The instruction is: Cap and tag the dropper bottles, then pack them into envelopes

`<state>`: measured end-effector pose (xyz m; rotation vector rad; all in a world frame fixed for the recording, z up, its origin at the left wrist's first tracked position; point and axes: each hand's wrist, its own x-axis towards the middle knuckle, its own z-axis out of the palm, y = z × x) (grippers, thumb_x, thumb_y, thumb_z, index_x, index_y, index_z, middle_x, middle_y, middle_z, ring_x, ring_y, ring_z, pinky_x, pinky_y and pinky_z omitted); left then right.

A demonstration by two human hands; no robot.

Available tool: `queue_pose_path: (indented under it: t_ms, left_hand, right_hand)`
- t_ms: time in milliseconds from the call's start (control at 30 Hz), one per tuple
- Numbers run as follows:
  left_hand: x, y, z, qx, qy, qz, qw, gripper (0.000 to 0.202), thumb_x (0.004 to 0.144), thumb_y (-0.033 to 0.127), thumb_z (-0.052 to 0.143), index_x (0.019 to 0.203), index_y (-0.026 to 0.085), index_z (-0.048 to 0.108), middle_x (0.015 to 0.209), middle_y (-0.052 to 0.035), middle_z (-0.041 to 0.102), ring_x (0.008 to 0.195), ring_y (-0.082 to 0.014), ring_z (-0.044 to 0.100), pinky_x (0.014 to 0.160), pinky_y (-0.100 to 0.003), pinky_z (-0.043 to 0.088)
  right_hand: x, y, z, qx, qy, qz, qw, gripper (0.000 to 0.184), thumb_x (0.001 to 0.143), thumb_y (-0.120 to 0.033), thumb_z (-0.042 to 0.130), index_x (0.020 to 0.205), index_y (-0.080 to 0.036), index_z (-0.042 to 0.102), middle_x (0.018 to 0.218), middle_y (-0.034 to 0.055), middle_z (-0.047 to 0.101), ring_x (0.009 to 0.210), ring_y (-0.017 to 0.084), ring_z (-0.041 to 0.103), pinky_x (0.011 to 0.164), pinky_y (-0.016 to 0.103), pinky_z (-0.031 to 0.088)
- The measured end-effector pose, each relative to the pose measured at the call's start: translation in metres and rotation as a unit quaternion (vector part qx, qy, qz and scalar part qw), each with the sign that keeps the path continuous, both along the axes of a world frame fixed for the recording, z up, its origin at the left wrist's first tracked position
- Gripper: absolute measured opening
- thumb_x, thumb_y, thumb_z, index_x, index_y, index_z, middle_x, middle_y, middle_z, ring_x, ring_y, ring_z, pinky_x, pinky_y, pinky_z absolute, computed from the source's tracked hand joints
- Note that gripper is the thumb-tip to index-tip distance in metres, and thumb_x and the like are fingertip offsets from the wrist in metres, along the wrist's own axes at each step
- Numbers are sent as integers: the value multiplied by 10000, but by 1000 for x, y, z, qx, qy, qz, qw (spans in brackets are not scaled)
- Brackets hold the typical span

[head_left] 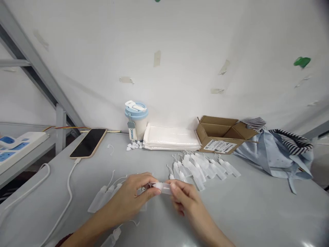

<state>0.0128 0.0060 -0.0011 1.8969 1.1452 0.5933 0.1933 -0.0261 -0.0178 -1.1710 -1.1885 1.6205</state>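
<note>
A small translucent plastic squeeze bottle [166, 188] lies sideways between my two hands. My left hand [135, 193] pinches its white cap end, with the fingertips closed around the tip. The body of the bottle is gripped by my right hand [185, 197], thumb on top. Beyond my right hand lies a pile of similar bottles [199, 175] with thin curled cap straps. More bottles [99, 199] lie in a row beside my left hand, partly hidden behind it. Below my left wrist another bottle [112, 238] is cut off by the frame edge.
Small white caps [133, 145] sit before a cup with a blue lid [136, 120]. Behind are stacked white packs [172, 138], an open cardboard box [218, 137] and a blue cloth bag [267, 154]. At left are a charging phone [88, 144] and a power strip [19, 147].
</note>
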Motion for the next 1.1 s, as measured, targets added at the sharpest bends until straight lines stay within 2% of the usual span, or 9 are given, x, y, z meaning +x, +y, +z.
queue_pose_path:
  t_ms: [100, 167, 233, 300, 367, 467, 600, 867, 1100]
  left_hand:
    - [2, 1, 0, 33, -2, 14, 999, 210, 856, 292, 482, 739, 198, 629, 679, 16, 622, 632, -138, 537, 576, -216, 401]
    - [-3, 10, 1, 46, 23, 13, 999, 205, 853, 295, 480, 767, 209, 645, 737, 9, 666, 671, -147, 577, 593, -215, 429]
    - [-17, 28, 1, 95, 79, 40, 992, 226, 865, 288, 449, 848, 222, 664, 882, -9, 700, 785, -165, 621, 684, -230, 470]
    - [-37, 52, -3, 151, 147, 107, 972, 245, 851, 252, 431, 907, 202, 663, 991, -59, 697, 921, -213, 624, 801, -288, 473]
    - [-58, 75, -10, 159, 178, 143, 960, 229, 825, 233, 463, 900, 173, 671, 1032, -111, 684, 995, -280, 605, 879, -373, 449]
    - [-81, 98, -21, 153, 222, 159, 950, 172, 827, 201, 518, 888, 155, 672, 981, -110, 688, 922, -275, 632, 866, -393, 470]
    - [-88, 109, -32, 137, 267, 143, 943, 185, 900, 257, 571, 1029, 133, 618, 1050, -70, 645, 911, -200, 631, 828, -398, 514]
    - [-74, 119, -35, 97, 301, 125, 941, 281, 915, 296, 559, 1160, 160, 564, 1167, -84, 594, 979, -216, 613, 825, -413, 528]
    - [-68, 117, -30, 81, 337, 118, 931, 287, 911, 297, 565, 1167, 166, 563, 1180, -82, 588, 995, -224, 609, 829, -412, 526]
  right_hand:
    - [1, 2, 1, -74, 53, -13, 996, 449, 820, -603, 514, 660, -189, 446, 503, -97, 283, 400, 48, 171, 387, 197, 160]
    - [6, 3, 1, 3, -10, -38, 999, 473, 835, -598, 488, 599, -196, 412, 487, -80, 318, 403, 61, 244, 403, 208, 210]
    - [14, 4, 2, 123, -116, -84, 982, 460, 877, -549, 452, 603, -181, 476, 511, -48, 389, 457, 91, 350, 450, 222, 289]
    - [25, 6, 2, 224, -224, -144, 938, 387, 905, -483, 441, 785, -156, 607, 605, -9, 504, 540, 125, 444, 494, 234, 349]
    - [36, 8, 1, 294, -306, -200, 883, 378, 907, -448, 455, 987, -126, 636, 717, 36, 597, 587, 149, 496, 493, 246, 379]
    - [48, 13, -2, 358, -379, -236, 820, 378, 909, -415, 465, 1034, -101, 634, 734, 50, 617, 534, 138, 479, 466, 254, 402]
    - [56, 19, -7, 402, -417, -257, 774, 335, 911, -396, 471, 982, -113, 636, 653, 19, 578, 491, 125, 464, 438, 243, 411]
    - [73, 26, -5, 386, -457, -298, 744, 322, 892, -435, 478, 926, -150, 621, 707, 40, 629, 538, 146, 519, 511, 269, 448]
    - [73, 35, -24, 370, -502, -242, 743, 227, 872, -329, 473, 870, -170, 636, 878, 104, 661, 829, 255, 606, 654, 346, 476]
